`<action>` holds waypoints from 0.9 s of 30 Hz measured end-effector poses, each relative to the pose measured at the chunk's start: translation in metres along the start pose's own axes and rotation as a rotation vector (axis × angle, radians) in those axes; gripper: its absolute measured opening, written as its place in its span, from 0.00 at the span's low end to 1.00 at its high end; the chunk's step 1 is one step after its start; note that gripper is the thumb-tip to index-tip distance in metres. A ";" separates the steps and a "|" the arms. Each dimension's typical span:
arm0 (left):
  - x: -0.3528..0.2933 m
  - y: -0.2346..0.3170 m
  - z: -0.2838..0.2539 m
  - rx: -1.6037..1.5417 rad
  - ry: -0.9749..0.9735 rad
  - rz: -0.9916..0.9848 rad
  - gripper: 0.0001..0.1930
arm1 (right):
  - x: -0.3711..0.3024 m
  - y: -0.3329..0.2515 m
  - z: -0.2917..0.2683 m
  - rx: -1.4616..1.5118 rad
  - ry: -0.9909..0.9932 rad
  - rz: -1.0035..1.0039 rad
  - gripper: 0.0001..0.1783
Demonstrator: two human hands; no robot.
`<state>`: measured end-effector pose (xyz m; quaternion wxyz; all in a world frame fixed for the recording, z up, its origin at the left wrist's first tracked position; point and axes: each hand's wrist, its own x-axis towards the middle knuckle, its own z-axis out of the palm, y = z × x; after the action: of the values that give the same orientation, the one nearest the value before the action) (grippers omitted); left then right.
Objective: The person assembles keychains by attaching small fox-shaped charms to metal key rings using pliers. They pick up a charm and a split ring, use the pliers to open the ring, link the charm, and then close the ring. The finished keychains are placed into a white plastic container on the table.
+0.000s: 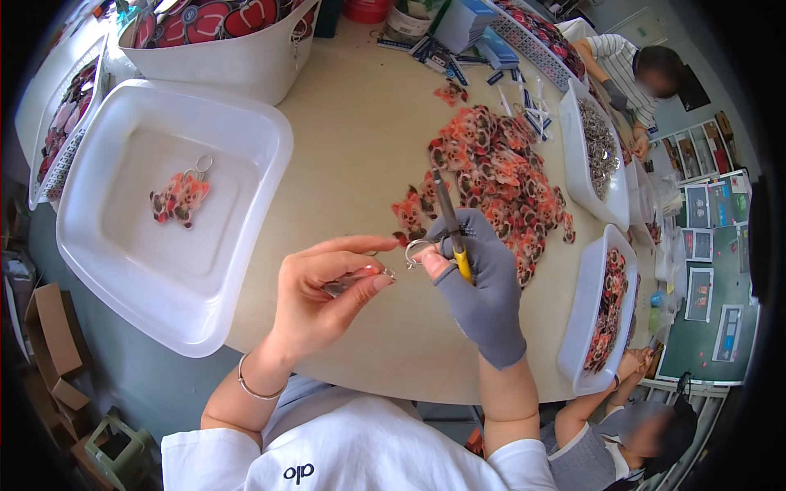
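Observation:
My left hand (323, 290) is bare and pinches a flat clear charm (348, 282) with a small ring at its tip. My right hand (479, 274) wears a grey fingerless glove. It grips a yellow-handled pointed tool (452, 225) and a metal key ring (416, 252) against the thumb. The two hands nearly meet above the beige table (360, 155). Just behind them lies a pile of orange fox-shaped charms (499, 176). In the big white tub (168, 209) at my left lies one finished fox key chain (180, 196).
White bins of metal rings (596, 151) and charms (602, 311) line the table's right side. Another white tub of red pieces (221, 37) stands at the back left. One person sits at the far right, another at the lower right. Cardboard boxes lie on the floor at left.

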<state>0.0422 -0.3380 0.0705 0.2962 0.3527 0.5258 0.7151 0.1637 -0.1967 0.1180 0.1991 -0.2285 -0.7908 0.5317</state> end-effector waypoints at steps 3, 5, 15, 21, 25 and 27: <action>-0.001 0.000 0.007 0.073 -0.008 0.057 0.04 | -0.001 -0.004 0.000 0.049 0.003 0.012 0.05; -0.002 0.000 0.012 0.086 -0.013 0.064 0.04 | -0.003 -0.005 0.000 0.094 -0.001 0.036 0.06; -0.002 -0.001 0.018 0.200 0.017 0.188 0.05 | -0.007 -0.013 -0.004 0.196 -0.006 0.081 0.07; -0.002 -0.002 0.019 0.223 0.036 0.235 0.06 | -0.009 -0.014 -0.003 0.244 0.004 0.078 0.06; -0.001 -0.003 0.019 0.231 0.044 0.244 0.06 | -0.009 -0.017 -0.002 0.285 0.007 0.069 0.06; -0.002 -0.003 0.019 0.232 0.051 0.246 0.07 | -0.010 -0.020 0.001 0.309 0.035 0.082 0.06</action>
<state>0.0590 -0.3282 0.0710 0.1502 0.4281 0.5648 0.6893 0.1682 -0.2099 0.1360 0.2237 -0.2366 -0.6858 0.6509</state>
